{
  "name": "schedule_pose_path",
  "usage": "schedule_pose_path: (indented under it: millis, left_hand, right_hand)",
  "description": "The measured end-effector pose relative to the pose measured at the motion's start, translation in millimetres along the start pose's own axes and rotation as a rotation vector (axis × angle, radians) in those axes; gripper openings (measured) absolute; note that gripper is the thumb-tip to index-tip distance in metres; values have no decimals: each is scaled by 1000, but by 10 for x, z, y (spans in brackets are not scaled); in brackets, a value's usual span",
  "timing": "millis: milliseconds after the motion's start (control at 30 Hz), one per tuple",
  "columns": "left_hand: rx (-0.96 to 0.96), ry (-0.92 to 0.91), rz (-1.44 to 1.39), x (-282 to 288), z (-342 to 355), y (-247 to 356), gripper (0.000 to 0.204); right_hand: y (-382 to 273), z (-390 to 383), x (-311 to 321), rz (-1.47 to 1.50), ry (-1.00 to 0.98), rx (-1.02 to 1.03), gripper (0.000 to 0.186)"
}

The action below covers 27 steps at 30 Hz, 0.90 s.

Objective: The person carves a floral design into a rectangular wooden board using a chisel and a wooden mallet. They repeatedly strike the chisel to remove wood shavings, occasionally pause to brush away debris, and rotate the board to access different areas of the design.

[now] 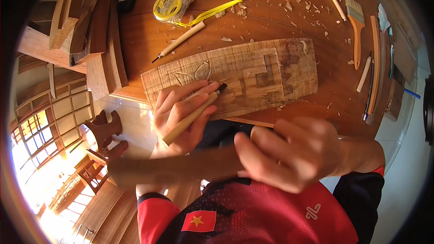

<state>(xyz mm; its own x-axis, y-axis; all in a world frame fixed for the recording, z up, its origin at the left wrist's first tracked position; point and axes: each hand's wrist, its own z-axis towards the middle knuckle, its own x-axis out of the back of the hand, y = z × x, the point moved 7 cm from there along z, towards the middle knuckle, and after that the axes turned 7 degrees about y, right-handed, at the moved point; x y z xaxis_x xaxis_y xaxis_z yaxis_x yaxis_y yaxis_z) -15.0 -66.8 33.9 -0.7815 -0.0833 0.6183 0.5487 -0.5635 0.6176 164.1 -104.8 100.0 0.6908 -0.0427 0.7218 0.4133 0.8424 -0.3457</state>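
A pale wooden board [296, 68] lies slightly tilted near the table's front edge, with a leaf outline cut in its left part and a square recess on the right. My left hand [183, 110] rests on the board, closed around a carving chisel [192, 116] with a light wooden handle. The chisel slants, its dark end pointing up and right over the board; whether its edge touches the wood I cannot tell. In front of my chest, my right hand [294, 153] grips a thick brown wooden stick [176, 170], blurred by motion, reaching left below my left hand.
Behind the board lie another chisel [181, 42] and a yellow tape measure [169, 7]. Stacked wood pieces [97, 40] stand at the left. To the right are a flat brush [356, 29], two more chisels [333, 1] and a long wood strip [376, 63]. Shavings [289, 5] litter the table.
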Motion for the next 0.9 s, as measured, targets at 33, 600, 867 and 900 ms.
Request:
schedule_pose_path:
  millis: [33, 600, 867, 900]
  left_hand:
    - [-23, -1, 3, 4, 15, 5, 33]
    - [-77, -60, 42, 33, 3, 52, 35]
    - [-59, -54, 95, 13, -60, 57, 37]
    - [-63, -45, 98, 14, -54, 57, 37]
  right_hand:
    - [-33, 16, 33, 33, 40, 16, 35]
    - [-37, -136, -136, 92, -123, -81, 43]
    - [-100, -186, -136, 107, -35, -73, 41]
    - [-71, -211, -190, 100, -76, -100, 41]
